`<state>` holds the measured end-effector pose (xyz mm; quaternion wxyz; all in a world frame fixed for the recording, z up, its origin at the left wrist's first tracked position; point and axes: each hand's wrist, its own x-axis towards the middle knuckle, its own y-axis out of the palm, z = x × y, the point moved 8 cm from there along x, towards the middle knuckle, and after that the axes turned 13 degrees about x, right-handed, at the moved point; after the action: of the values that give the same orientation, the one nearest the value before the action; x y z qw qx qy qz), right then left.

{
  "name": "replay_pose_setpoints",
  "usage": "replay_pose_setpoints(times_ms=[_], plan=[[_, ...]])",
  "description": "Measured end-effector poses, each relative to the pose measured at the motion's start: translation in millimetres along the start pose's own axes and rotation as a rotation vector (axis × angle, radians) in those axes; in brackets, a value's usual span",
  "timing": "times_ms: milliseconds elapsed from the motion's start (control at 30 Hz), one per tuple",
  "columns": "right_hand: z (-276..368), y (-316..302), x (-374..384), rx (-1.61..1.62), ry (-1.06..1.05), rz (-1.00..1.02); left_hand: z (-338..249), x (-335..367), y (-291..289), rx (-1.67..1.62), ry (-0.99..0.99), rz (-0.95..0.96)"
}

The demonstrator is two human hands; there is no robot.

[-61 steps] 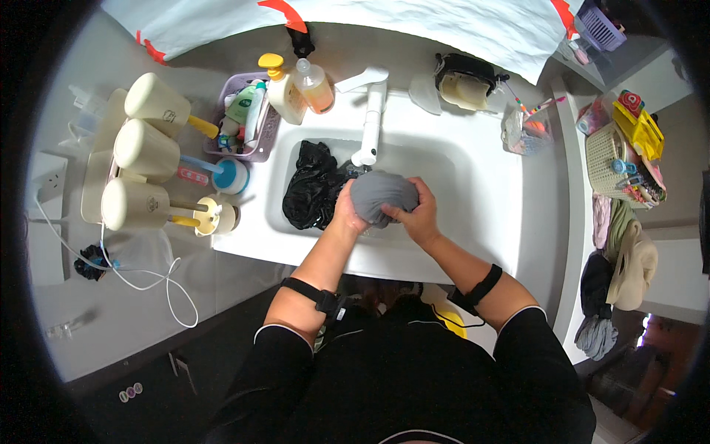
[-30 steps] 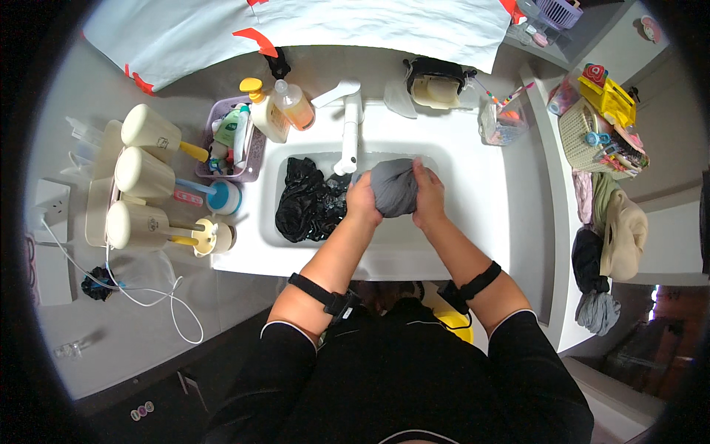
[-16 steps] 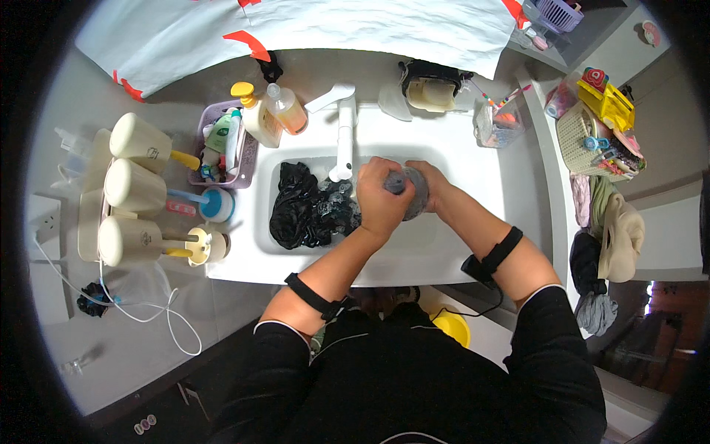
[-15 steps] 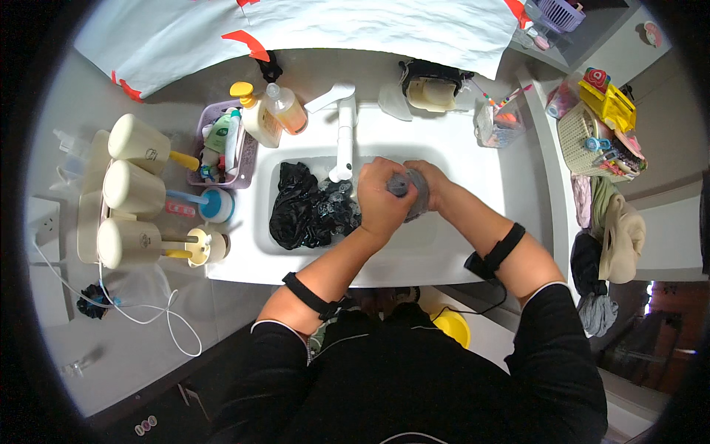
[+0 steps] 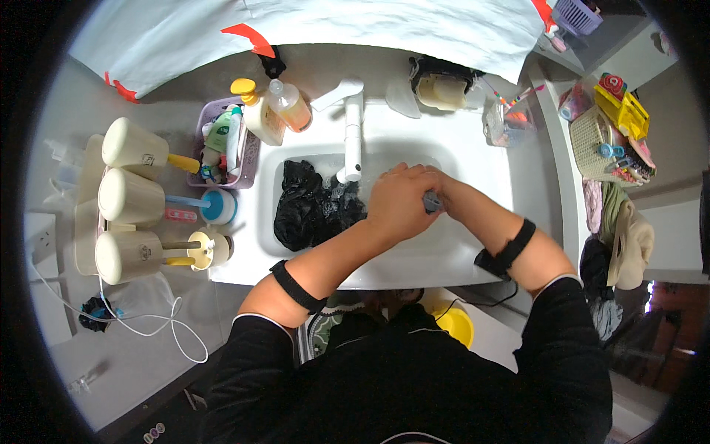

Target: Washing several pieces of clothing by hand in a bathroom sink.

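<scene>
Over the right part of the white sink (image 5: 473, 222), my left hand (image 5: 398, 198) and my right hand (image 5: 448, 194) are closed together around a grey cloth (image 5: 431, 201). Only a small bunched end of it pokes out between them; the fingers cover the remainder. Left of my hands, a wet black garment (image 5: 297, 207) lies crumpled in the basin with suds and water on it. Just above the basin's middle hangs the spout of a white faucet (image 5: 353, 137).
Behind the sink's left side stand a pump bottle (image 5: 262, 122), a clear bottle (image 5: 291, 111) and a purple basket (image 5: 244, 159). Cream cups (image 5: 133, 196) hang on the left wall. A clear holder (image 5: 510, 124) and a woven basket (image 5: 592, 144) are on the right. Below sits a yellow bucket (image 5: 455, 325).
My hands have turned and wrapped further around the grey cloth, so less of it shows. My left hand has shifted right. The black garment stays in the basin.
</scene>
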<state>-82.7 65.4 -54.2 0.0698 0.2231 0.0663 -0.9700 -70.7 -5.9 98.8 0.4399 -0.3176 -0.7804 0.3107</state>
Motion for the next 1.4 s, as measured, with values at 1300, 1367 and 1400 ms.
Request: replay_pose_setpoints(times_ms=[1300, 1367, 1400], plan=[[78.3, 22.6, -13.1, -0.389, 0.078, -0.181, -47.3, -64.9, 39.0, 0.218, 0.772, 0.076], [75.5, 34.9, -8.6, -0.521, 0.134, -0.097, -40.2, -77.5, 58.5, 0.275, 0.798, 0.174], [61.4, 31.3, -2.1, -0.526, 0.139, -0.105, -38.8, -78.3, 66.9, 0.275, 0.801, 0.219]])
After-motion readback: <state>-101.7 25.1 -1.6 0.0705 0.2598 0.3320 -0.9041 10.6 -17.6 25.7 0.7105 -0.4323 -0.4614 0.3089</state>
